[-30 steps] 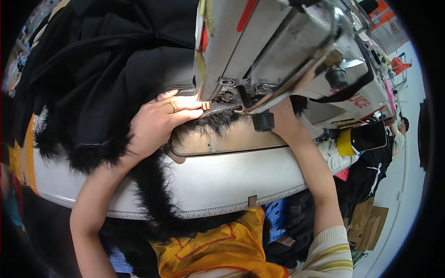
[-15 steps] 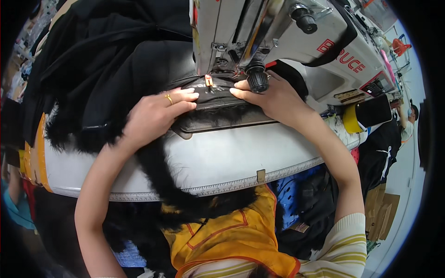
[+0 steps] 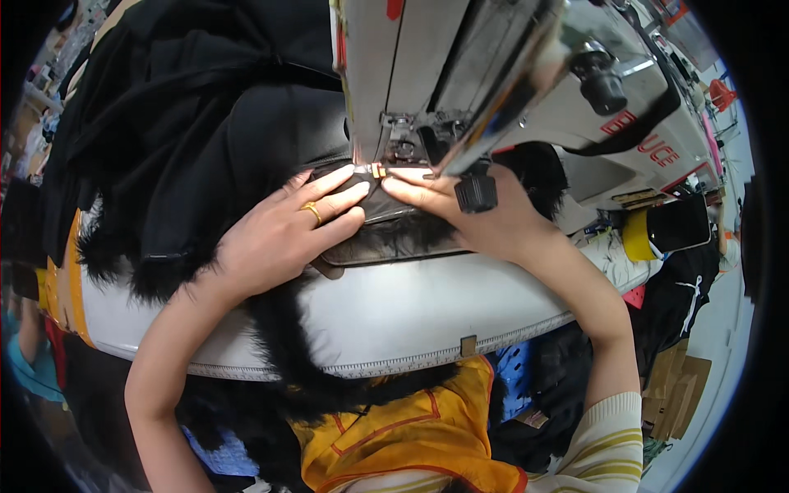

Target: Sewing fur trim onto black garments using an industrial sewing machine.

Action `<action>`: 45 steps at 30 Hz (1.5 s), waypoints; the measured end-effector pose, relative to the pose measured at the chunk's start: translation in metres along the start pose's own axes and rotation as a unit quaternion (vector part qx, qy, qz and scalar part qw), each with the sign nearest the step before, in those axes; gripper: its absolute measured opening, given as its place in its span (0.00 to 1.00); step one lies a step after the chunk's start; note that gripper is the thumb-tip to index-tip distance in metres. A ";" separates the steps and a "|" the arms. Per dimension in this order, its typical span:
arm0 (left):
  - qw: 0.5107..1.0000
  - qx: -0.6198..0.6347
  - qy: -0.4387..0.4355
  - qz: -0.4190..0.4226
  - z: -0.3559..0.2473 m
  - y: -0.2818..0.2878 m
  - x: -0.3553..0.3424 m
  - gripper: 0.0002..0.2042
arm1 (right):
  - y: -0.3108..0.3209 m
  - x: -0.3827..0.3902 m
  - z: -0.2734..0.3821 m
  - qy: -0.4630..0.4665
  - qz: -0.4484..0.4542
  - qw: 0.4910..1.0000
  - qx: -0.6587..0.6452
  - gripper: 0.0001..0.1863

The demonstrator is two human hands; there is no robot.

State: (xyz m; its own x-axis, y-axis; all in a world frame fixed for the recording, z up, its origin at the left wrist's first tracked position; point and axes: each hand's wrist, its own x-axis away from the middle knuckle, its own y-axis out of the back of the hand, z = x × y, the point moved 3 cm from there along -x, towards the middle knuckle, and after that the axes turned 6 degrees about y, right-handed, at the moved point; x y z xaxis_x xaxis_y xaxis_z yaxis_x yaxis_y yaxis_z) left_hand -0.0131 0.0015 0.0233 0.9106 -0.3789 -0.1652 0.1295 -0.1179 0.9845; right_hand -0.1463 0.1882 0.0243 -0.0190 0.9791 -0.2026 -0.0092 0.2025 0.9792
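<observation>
My left hand (image 3: pixel 283 234), with a gold ring, lies flat on black cloth, its fingers spread and their tips just left of the brightly lit needle area of a white sewing machine (image 3: pixel 374 74). From the other side, my right hand (image 3: pixel 501 218) rests on the same cloth, its outstretched fingers by the needle area and partly behind a black knob (image 3: pixel 477 194). The black garment (image 3: pixel 279 123) is heaped to the left and runs under the needle. A black fur strip (image 3: pixel 283 329) hangs from it over the table's front edge.
A white table (image 3: pixel 394 300) has a ruler strip (image 3: pixel 411 366) along its curved front edge. At the right stands a yellow and black container (image 3: pixel 637 234). My orange apron (image 3: pixel 394 435) is close below the edge. Cardboard (image 3: pixel 678 386) leans at the lower right.
The machine head looks larger and lower in the view. Both hands' fingertips have come nearer to the needle, and the left fingers have spread wider. Light at the needle is brighter.
</observation>
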 end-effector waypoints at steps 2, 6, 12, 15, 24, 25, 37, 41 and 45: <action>0.999 0.029 0.023 0.021 0.001 0.000 -0.005 0.15 | -0.004 0.000 -0.012 -0.074 0.053 0.996 -0.002 0.31; 1.000 0.022 0.016 -0.008 0.000 0.005 -0.015 0.15 | 0.008 -0.001 -0.017 -0.071 -0.072 0.995 0.002 0.03; 0.997 0.039 0.056 0.028 0.010 -0.001 -0.022 0.15 | 0.027 0.001 -0.015 -0.053 -0.085 0.995 0.014 0.10; 0.998 0.031 0.052 -0.020 0.008 -0.004 -0.020 0.16 | 0.024 0.000 -0.013 -0.023 -0.041 0.981 0.188 0.09; 0.998 -0.002 0.046 -0.044 0.002 -0.003 -0.025 0.15 | 0.010 0.002 -0.025 -0.077 -0.089 0.983 0.137 0.06; 0.999 -0.023 0.041 -0.027 0.003 -0.004 -0.025 0.15 | 0.009 0.004 -0.026 -0.100 -0.061 0.990 0.078 0.09; 0.994 -0.055 0.011 -0.091 0.010 -0.003 -0.029 0.13 | 0.007 -0.007 -0.024 0.015 -0.030 0.993 0.110 0.07; 0.995 -0.052 0.034 -0.083 0.014 0.017 -0.033 0.10 | 0.024 0.001 -0.018 0.084 -0.027 0.991 0.100 0.11; 0.982 -0.115 -0.110 -0.106 -0.007 0.015 -0.023 0.09 | 0.041 0.018 -0.005 0.096 0.118 0.979 0.135 0.20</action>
State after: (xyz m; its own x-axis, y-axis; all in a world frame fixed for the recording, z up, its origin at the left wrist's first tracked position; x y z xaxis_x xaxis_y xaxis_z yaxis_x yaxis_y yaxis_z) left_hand -0.0295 0.0148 0.0420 0.7500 -0.5609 -0.3505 0.4143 -0.0147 0.9100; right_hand -0.1523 0.2140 0.0609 -0.1760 0.9827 0.0582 0.2828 -0.0061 0.9591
